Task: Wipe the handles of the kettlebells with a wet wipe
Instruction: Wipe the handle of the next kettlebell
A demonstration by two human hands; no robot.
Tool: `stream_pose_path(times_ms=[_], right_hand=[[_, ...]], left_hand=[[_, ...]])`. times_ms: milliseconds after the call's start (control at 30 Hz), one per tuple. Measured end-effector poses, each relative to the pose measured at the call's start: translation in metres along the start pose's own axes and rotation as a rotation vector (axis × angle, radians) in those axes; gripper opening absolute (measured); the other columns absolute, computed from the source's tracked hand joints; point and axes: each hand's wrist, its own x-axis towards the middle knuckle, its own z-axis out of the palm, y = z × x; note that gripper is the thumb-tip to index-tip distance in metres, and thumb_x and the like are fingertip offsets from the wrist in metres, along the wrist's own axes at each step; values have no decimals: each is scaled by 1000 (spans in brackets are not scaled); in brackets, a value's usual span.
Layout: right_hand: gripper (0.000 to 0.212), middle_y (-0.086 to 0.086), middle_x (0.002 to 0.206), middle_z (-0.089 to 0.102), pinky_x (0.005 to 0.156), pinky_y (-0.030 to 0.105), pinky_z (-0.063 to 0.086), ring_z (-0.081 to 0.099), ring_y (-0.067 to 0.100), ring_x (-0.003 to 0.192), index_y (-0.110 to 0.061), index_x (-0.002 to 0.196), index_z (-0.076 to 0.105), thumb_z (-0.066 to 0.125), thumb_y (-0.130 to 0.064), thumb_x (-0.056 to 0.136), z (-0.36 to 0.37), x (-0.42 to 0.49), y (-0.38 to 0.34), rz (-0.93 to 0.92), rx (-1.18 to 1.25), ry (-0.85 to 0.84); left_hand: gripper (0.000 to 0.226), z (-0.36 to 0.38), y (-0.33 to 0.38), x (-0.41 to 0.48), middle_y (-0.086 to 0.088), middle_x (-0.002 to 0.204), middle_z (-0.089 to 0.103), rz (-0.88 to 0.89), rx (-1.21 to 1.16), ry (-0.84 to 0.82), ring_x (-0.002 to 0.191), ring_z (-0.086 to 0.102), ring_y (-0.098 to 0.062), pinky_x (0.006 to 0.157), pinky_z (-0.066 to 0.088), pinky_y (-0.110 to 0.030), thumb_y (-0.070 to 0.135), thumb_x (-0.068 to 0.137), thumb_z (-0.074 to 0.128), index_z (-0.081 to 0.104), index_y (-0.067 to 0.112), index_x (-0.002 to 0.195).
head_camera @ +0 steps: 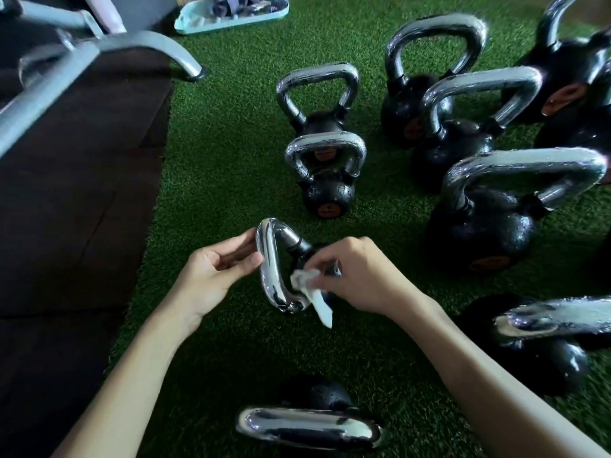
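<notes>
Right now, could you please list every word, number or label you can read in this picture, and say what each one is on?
No text here can be read.
Orange round label on the small kettlebell: too blurred to read.
Orange label on the big kettlebell: too blurred to read.
Wet wipe: no print shows.

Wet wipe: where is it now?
Head view, centre: the wet wipe is pinched in the right hand, at the handle of the kettlebell the left hand holds.

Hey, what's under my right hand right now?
A crumpled wet wipe, pinched by the right hand beside the chrome handle. The kettlebell's black body is mostly hidden beneath that hand.
</notes>
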Motion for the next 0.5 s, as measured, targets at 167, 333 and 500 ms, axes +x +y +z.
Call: stream_pose_path(times_ms=[167, 333, 500], right_hand=[[19, -10, 77, 73, 57, 10, 41, 61, -6, 62, -33, 99, 75, 81, -36, 82, 10, 12, 2, 88, 194, 57], [24, -13, 108, 67, 90, 17, 35, 54, 6, 92, -32, 113, 76, 69, -35, 90, 11, 7, 9, -115, -167, -101], [31, -13, 114, 68, 82, 1, 29, 43, -3, 88, -28, 114, 76, 79, -31, 84, -4, 12, 4, -218, -204, -266]], left_hand=[[48, 2, 3, 2, 15, 118, 73, -7, -14, 3, 116, 63, 5, 87, 47, -4, 7, 85, 70, 63, 18, 132], [53, 0, 6, 2, 17, 119, 73, -8, 25, -7, 117, 62, 8, 89, 45, -2, 17, 78, 74, 65, 24, 130], [56, 1, 5, 1, 18, 118, 72, 4, 27, -9, 117, 62, 6, 92, 46, -4, 19, 78, 74, 63, 22, 133]])
